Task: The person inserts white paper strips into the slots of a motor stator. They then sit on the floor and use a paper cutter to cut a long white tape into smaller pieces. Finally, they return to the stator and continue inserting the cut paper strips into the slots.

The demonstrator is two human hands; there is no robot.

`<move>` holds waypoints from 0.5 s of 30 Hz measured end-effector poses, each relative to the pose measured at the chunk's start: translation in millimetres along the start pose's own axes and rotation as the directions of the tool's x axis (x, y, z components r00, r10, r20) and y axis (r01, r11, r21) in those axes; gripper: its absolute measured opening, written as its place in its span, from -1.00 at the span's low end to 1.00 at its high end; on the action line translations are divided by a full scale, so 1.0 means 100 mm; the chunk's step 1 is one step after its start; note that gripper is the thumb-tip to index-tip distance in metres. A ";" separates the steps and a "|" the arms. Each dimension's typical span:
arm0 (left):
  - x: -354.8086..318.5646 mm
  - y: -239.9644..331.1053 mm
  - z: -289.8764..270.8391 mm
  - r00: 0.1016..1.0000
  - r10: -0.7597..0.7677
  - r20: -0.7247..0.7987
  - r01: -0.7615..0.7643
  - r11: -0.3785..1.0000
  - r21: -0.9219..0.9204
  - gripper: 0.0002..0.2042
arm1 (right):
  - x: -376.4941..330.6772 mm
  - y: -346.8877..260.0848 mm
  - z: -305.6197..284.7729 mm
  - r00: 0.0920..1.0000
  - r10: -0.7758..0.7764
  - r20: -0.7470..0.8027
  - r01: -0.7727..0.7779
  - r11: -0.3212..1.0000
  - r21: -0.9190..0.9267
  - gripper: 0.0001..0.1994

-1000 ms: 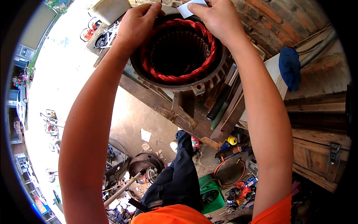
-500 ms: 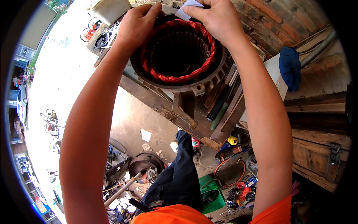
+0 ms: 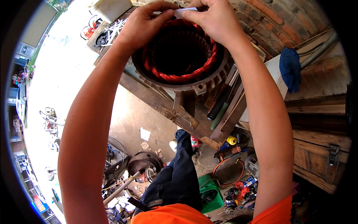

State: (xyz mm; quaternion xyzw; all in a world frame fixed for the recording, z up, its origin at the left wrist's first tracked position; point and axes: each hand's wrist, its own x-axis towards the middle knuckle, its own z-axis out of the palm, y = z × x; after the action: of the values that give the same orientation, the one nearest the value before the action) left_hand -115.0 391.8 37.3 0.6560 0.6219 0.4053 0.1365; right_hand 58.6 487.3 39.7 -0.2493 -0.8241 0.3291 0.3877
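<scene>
A motor stator [image 3: 179, 87] with a ribbed metal housing sits on the workbench, its round opening facing up. Red copper windings [image 3: 179, 77] ring the dark slotted bore. Over the far rim, my two hands meet at a small piece of white paper [image 3: 180, 13]. My left hand [image 3: 151, 20] is closed, thumb and fingers pinching the paper's left end. On its other end, my right hand [image 3: 214, 18] pinches with the thumb on top; some of its fingertips are hidden behind the paper and the hand.
Hand tools with dark and green handles [image 3: 220, 115] lie right of the stator on the wooden bench [image 3: 149, 98]. A blue cloth [image 3: 290, 70] hangs by the brick wall [image 3: 276, 22]. Below, a green container [image 3: 212, 196], a round metal part [image 3: 145, 162] and scattered parts crowd the floor.
My left hand has moved right and taken hold of the paper's left end. The paper has turned from slanting to nearly level between both hands.
</scene>
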 end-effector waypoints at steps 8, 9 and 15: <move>0.00 0.00 0.05 0.985 -0.126 -0.120 0.139 0.984 0.109 -0.72 | -0.02 -0.06 0.01 1.000 -0.023 -0.004 0.023 0.996 -0.085 -0.83; 0.00 0.01 0.06 0.986 -0.089 -0.142 0.111 0.982 0.154 -0.72 | -0.03 -0.03 0.02 0.998 -0.053 -0.019 0.051 0.993 -0.106 -0.85; -0.02 -0.01 0.03 0.985 -0.072 -0.154 0.109 0.964 0.243 -0.74 | -0.04 0.02 0.10 0.981 -0.193 -0.033 0.183 0.965 -0.187 -0.91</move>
State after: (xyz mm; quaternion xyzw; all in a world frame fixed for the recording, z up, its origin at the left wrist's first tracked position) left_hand -113.1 391.2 34.3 0.6078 0.7057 0.3632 0.0259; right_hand 53.1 482.3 31.6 -0.2128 -0.8607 0.2072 0.4134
